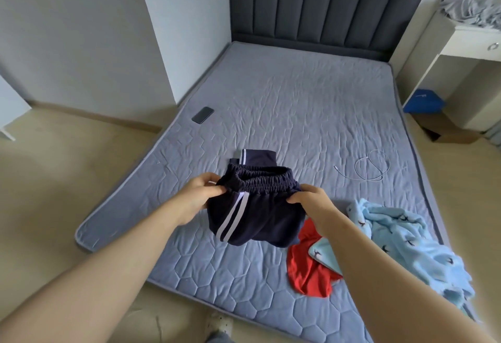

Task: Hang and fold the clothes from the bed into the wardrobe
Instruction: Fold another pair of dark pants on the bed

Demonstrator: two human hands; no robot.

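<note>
Now the navy track pants (257, 207) are up off the bed (298, 104), held by the elastic waistband: the left hand (198, 196) pinches the edge at 9 o'clock, the right hand (309, 199) grips at 3 o'clock, both closed on the cloth. White stripes run down the pants' left side. At 4 o'clock lies a red garment (306, 269), touching a light blue fleece (401, 239). A phone (202, 115) sits at 11 o'clock, a white cable (371, 169) at 2 o'clock.
</note>
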